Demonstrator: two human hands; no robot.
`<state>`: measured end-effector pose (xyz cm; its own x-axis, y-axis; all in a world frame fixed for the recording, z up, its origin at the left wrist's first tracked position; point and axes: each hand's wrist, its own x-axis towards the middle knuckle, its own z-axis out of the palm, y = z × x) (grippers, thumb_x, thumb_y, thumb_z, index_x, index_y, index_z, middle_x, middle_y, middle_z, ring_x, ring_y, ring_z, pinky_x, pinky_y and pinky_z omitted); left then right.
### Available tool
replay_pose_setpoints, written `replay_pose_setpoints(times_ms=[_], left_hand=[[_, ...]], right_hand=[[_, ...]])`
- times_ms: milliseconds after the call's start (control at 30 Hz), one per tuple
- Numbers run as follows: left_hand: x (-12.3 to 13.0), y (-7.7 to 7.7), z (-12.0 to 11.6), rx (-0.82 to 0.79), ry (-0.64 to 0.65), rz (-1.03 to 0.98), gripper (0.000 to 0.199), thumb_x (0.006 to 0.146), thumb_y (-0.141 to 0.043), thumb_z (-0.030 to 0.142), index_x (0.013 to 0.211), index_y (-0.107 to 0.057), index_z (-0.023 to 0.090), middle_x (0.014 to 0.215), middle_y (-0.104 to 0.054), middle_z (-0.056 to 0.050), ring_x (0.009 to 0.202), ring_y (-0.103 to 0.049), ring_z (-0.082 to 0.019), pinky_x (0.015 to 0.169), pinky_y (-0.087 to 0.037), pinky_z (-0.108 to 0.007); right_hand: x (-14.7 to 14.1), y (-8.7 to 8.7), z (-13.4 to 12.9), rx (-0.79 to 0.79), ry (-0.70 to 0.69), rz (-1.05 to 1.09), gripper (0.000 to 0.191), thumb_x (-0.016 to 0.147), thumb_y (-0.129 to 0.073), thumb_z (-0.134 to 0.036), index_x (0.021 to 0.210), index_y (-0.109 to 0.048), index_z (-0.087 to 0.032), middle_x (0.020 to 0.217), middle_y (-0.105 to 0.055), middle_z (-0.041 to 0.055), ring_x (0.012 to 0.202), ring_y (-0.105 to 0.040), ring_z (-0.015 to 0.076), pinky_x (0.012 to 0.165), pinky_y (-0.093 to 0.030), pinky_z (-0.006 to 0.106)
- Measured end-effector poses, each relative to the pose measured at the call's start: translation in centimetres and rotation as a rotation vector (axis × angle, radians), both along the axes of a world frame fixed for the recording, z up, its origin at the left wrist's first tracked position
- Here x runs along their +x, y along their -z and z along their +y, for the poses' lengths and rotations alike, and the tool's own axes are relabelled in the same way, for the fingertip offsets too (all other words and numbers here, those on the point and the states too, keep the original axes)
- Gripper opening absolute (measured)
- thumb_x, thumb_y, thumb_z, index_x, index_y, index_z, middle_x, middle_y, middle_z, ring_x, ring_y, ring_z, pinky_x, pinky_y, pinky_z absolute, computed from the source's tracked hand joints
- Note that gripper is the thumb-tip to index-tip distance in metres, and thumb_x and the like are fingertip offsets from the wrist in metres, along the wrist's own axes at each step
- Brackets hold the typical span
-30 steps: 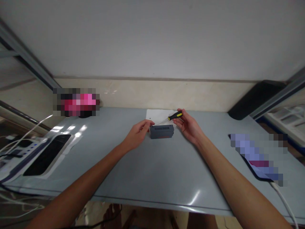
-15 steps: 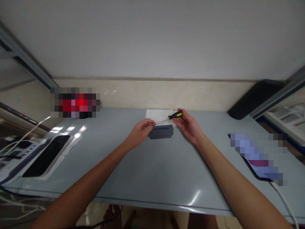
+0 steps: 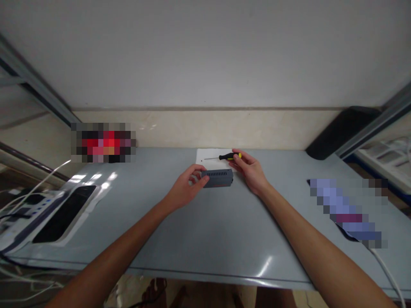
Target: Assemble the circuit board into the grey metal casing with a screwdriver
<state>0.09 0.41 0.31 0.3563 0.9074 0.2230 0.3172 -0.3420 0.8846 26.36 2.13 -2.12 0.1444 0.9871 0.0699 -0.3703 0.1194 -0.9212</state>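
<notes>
In the head view, a dark grey box with a row of slots (image 3: 218,179) stands on the table. My left hand (image 3: 189,183) grips its left end between thumb and fingers. My right hand (image 3: 250,169) holds a black and yellow screwdriver (image 3: 229,156) by the handle, its thin shaft pointing left over a white sheet of paper (image 3: 210,153) behind the box. A small dark speck (image 3: 201,161) lies on the paper near the screwdriver's tip; it is too small to name.
The grey table (image 3: 205,239) runs to a wall at the back. At left lie a white-framed device with a black screen (image 3: 66,211) and cables. A blurred red item (image 3: 107,143) is at back left. On the right are a black cylinder (image 3: 343,132) and a blurred-out tablet-like device (image 3: 340,209).
My left hand has moved from the screwdriver's tip to the left end of the box. The screwdriver has shifted left and away from the box, now nearly level over the paper.
</notes>
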Motion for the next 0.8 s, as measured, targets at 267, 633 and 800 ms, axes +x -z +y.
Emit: replay_pose_setpoints(times_ms=[267,633,800], left_hand=[[-1.0,0.5,0.0,0.021,-0.009,0.064,0.035,0.098,-0.068,0.049,0.123,-0.068,0.025,0.092,-0.070,-0.001,0.077,-0.066,-0.017,0.069,-0.052,-0.029],[0.8,-0.7,-0.3,0.618,-0.070,0.224,0.028,0.105,-0.064,0.033,0.130,-0.061,0.022,0.128,-0.070,-0.012,0.121,-0.063,-0.028,0.107,-0.049,-0.047],[2.3,-1.5,-0.6,0.658,-0.071,0.363,0.034,0.105,-0.065,0.040,0.134,-0.061,0.022,0.134,-0.072,-0.012,0.128,-0.062,-0.031,0.112,-0.041,-0.049]], right_hand=[[-0.3,0.0,-0.2,0.027,-0.035,-0.132,0.047,0.076,-0.095,-0.052,0.117,-0.085,-0.030,0.124,-0.080,0.0026,0.113,-0.076,0.0210,0.108,-0.061,0.040],[2.7,-1.9,0.3,-0.036,0.119,0.227,0.031,0.089,-0.086,-0.049,0.110,-0.080,-0.027,0.104,-0.078,0.0016,0.080,-0.075,0.0134,0.080,-0.067,0.027],[4.6,-2.6,0.6,-0.050,0.147,0.412,0.017,0.099,-0.073,-0.039,0.102,-0.078,-0.023,0.087,-0.073,0.0023,0.074,-0.070,0.0147,0.073,-0.064,0.028]])
